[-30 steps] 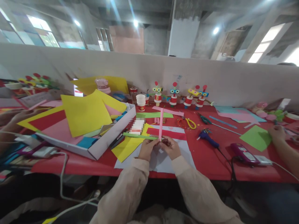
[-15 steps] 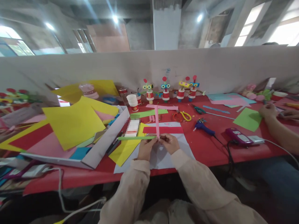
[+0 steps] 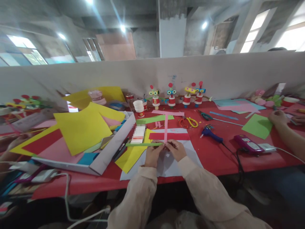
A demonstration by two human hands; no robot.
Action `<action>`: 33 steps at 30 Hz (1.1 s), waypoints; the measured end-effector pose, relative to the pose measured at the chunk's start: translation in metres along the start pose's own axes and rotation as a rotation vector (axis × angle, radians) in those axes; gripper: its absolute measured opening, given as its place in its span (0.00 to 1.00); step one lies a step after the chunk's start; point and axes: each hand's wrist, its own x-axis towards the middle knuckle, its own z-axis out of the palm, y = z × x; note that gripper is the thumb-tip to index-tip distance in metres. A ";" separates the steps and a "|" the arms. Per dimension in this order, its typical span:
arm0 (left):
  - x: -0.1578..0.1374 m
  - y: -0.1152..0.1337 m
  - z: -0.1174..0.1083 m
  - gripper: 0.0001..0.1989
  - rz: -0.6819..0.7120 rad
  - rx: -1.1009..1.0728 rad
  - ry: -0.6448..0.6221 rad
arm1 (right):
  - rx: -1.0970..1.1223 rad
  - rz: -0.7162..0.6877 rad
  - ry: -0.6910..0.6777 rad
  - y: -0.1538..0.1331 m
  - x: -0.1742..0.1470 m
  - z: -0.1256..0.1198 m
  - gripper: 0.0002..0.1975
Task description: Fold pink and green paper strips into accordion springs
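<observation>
Between my hands two paper strips meet at one end, roughly at a right angle. The green paper strip (image 3: 140, 144) points left, and my left hand (image 3: 152, 154) pinches it near the joined end. Standing away from me is the pink paper strip (image 3: 166, 127), its near end pinched by my right hand (image 3: 175, 150). The fingertips of both hands almost touch over the joint and hide it. Beneath them lies a white sheet (image 3: 175, 163), with a red paper strip (image 3: 169, 136) across its far part and a yellow paper piece (image 3: 130, 158) at its left.
A white box (image 3: 111, 148) of coloured paper stands left. Behind are paper cups (image 3: 138, 108) and several cup figures (image 3: 171, 99). To the right lie yellow-handled scissors (image 3: 192, 122), pliers (image 3: 205, 115), a blue glue gun (image 3: 212, 134) and a co-worker's hand (image 3: 277, 118).
The whole view has shifted slightly, so things appear a little further right and lower. My hands keep their pinch on the two strips. Another person's hand now shows at the far left.
</observation>
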 end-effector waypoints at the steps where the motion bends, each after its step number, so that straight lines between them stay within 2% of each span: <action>1: 0.000 -0.001 -0.001 0.07 0.004 0.004 0.000 | -0.004 0.003 -0.004 0.000 0.000 0.000 0.08; 15: 0.001 -0.003 -0.001 0.07 -0.012 -0.029 0.004 | 0.005 0.037 -0.013 0.002 0.002 0.000 0.10; 22: -0.003 0.000 0.002 0.09 -0.087 -0.066 -0.110 | 0.029 0.058 -0.006 0.002 0.006 -0.005 0.10; 28: -0.002 0.001 0.001 0.11 -0.059 -0.083 -0.078 | 0.028 0.067 -0.033 0.006 0.008 -0.009 0.11; 33: -0.001 -0.001 0.000 0.12 -0.076 -0.072 -0.102 | 0.037 0.059 -0.032 0.012 0.010 -0.010 0.10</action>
